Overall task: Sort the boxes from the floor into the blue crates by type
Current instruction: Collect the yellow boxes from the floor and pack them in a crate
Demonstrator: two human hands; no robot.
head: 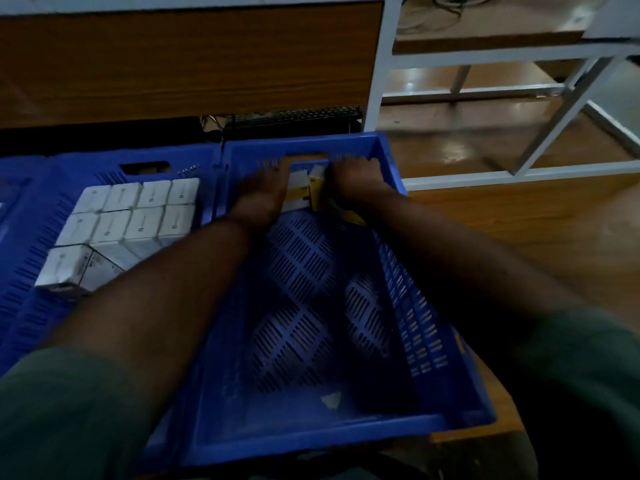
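Observation:
Two blue crates stand side by side. The right crate (433,341) has a slotted floor that is mostly bare. At its far wall stand white and yellow boxes (302,190). My left hand (266,192) lies against their left side, fingers extended toward the wall. My right hand (353,180) curls over the boxes on their right side. The left crate (20,258) holds several white boxes (138,216) packed in rows. The picture is dim and blurred, so the exact grip is unclear.
A wood-panelled desk (173,64) with a white frame rises behind the crates. A black keyboard (294,116) lies just past the right crate. White metal table legs (554,109) stand on the wooden floor at the right. A small white scrap (330,400) lies in the right crate.

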